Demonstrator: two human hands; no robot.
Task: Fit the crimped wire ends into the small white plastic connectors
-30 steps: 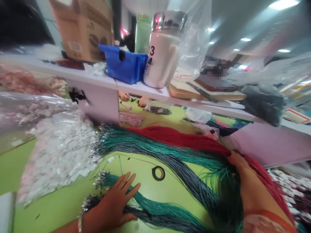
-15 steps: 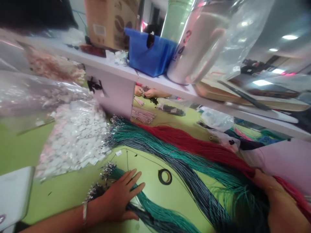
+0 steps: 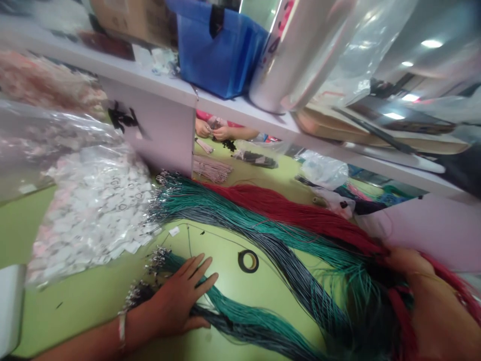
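My left hand (image 3: 184, 296) lies flat with fingers spread over a smaller bundle of green cords (image 3: 240, 313) and a dark grey bundle (image 3: 255, 336), close to their metal-tipped ends. At the right, my right hand (image 3: 417, 281) is closed around the long bundle of red cords (image 3: 285, 205); its fingertips are partly hidden. Red strands hang below that hand. Beside the red bundle run long green cords (image 3: 240, 215) and grey-blue cords (image 3: 278, 250), their loose ends fanning out near my right hand. A black tape roll (image 3: 248, 261) lies between the bundles.
Clear bags of small white pieces (image 3: 97, 210) sit at the left. Across the back runs a white shelf (image 3: 150, 75) with a blue bin (image 3: 220, 52) and a large metal mug (image 3: 285, 65). Beneath it, another person's hands (image 3: 214, 130) work beyond pink cords (image 3: 212, 169).
The view has shifted, so the shelf and table contents sit higher and further left. My right hand has the red cords bunched, with strands now showing below it. My left hand stays flat.
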